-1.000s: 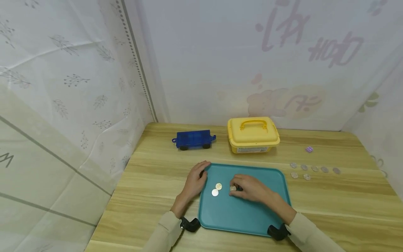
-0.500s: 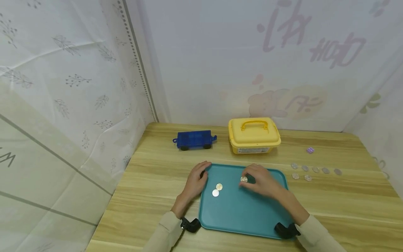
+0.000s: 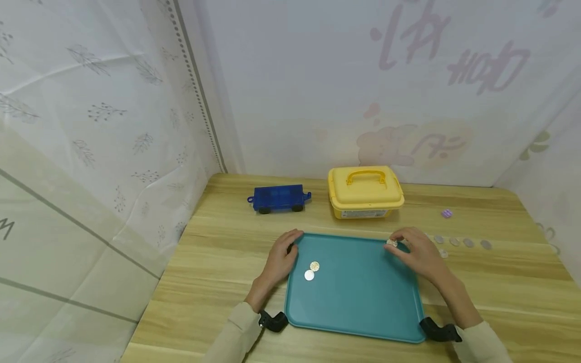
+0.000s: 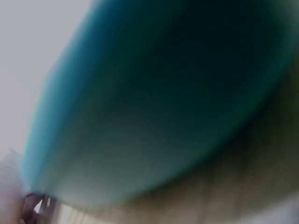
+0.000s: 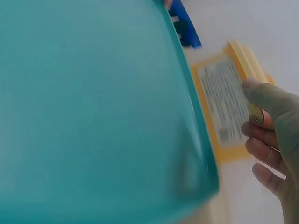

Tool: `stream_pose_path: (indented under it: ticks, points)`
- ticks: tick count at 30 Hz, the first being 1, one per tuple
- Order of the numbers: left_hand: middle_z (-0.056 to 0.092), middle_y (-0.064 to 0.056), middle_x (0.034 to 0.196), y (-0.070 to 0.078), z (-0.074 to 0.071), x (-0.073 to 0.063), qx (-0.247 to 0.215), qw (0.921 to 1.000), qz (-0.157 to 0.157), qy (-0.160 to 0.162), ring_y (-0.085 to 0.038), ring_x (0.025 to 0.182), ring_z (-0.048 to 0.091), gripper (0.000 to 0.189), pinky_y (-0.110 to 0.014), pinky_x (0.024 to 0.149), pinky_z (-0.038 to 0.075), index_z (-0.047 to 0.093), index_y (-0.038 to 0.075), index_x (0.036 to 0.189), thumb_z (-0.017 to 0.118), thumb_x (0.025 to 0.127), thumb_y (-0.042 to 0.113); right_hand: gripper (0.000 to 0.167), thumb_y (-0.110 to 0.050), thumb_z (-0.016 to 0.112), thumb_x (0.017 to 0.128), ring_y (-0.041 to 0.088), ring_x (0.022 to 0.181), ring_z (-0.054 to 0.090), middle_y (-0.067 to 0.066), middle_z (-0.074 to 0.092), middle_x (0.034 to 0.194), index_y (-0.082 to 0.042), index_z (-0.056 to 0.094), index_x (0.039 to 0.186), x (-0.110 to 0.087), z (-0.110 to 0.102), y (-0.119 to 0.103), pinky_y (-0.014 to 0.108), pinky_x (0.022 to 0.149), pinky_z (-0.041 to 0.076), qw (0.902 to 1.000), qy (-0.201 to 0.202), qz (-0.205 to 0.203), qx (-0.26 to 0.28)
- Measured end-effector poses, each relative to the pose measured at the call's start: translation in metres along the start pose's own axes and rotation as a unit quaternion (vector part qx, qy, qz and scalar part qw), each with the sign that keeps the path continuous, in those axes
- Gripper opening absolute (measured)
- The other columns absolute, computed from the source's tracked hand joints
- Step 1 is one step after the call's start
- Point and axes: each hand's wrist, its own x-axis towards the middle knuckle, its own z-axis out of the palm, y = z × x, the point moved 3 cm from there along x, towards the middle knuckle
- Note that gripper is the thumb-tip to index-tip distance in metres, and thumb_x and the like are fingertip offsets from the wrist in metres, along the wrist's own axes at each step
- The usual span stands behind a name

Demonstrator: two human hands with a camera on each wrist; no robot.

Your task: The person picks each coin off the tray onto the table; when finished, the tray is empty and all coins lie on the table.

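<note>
My right hand [image 3: 418, 253] pinches a gold-coloured coin [image 3: 392, 243] between thumb and fingers, over the upper right corner of the teal tray [image 3: 354, 297]. In the right wrist view the coin [image 5: 257, 114] shows nearly edge-on under the thumb, the other fingers loosely bent. My left hand [image 3: 279, 256] rests along the tray's left edge, fingers reaching to its upper left corner. A gold-coloured coin [image 3: 314, 266] and a silvery coin [image 3: 309, 275] lie together on the tray's left part. The tray fills most of the left wrist view, blurred.
Several silver coins [image 3: 468, 242] lie in rows on the wooden table [image 3: 508, 287] right of the tray, some covered by the right hand. Behind the tray stand a yellow lidded box [image 3: 365, 191] and a blue wheeled toy wagon [image 3: 279, 197]. A small purple piece [image 3: 447, 214] lies back right.
My right hand has carried the pinched coin from the tray's middle to the right and away from me, to the upper right corner. The left hand and the two coins on the tray stay put.
</note>
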Motion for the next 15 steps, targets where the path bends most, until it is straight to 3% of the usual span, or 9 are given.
stream_pose_path:
  ticks: [5,7,11,15]
  points:
    - [0.058,-0.016,0.142,-0.001,0.0,0.0,0.001,1.0,0.003,0.004,-0.031,0.139,0.048,0.04,-0.051,0.117,0.038,0.062,0.003,0.135,0.052,0.096,0.0,0.019,-0.016,0.081,0.083,0.029,0.101,0.06,0.01,0.071,0.103,-0.008,0.071,0.098,-0.012,-0.008,0.021,0.05,0.082,0.051,0.9987,0.013,0.048,0.013]
    - [0.057,-0.016,0.142,-0.002,0.0,0.001,0.001,1.0,0.001,0.004,-0.03,0.139,0.048,0.04,-0.05,0.117,0.038,0.062,0.004,0.135,0.052,0.096,0.001,0.02,-0.018,0.079,0.086,0.025,0.098,0.06,0.011,0.071,0.103,-0.006,0.071,0.1,-0.016,-0.012,0.029,0.047,0.079,0.053,0.9978,0.014,0.064,0.012]
    - [0.057,-0.016,0.143,-0.002,0.001,0.001,0.002,1.0,0.001,0.002,-0.031,0.139,0.048,0.04,-0.05,0.117,0.038,0.061,0.003,0.135,0.052,0.096,0.001,0.024,-0.02,0.075,0.09,0.001,0.095,0.054,0.013,0.069,0.103,-0.003,0.07,0.107,-0.026,-0.024,0.043,0.026,0.075,0.054,0.9946,0.02,0.101,0.015]
    - [0.057,-0.015,0.143,-0.002,0.002,0.001,0.002,1.0,-0.002,0.0,-0.031,0.139,0.048,0.041,-0.05,0.117,0.038,0.061,0.003,0.136,0.052,0.096,0.001,0.025,-0.019,0.073,0.092,-0.016,0.091,0.045,0.015,0.068,0.103,-0.001,0.068,0.108,-0.039,-0.038,0.057,0.007,0.073,0.046,0.9911,0.033,0.128,0.017]
